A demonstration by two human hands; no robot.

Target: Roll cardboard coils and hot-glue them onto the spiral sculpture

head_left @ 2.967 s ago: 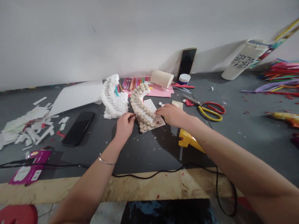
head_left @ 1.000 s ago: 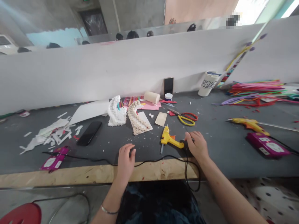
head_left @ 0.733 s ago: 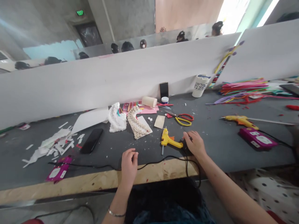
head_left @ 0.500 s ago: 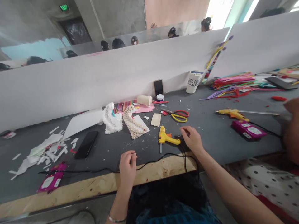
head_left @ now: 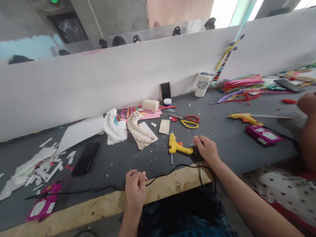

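Left hand (head_left: 135, 187) is resting at the near edge, fingers closed narrowly, with no held item visible. Right hand (head_left: 206, 150) is curving over the black cord (head_left: 197, 161), and whether it is gripping cannot be told. The yellow glue gun (head_left: 178, 148) is lying just beside it on the surface (head_left: 222, 154). Judged risk: a cord tug could drag the gun and its nozzle toward the fingers.

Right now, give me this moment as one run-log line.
left hand: curled, beside black cord | right hand: over grey mat, nearest yellow hot glue gun
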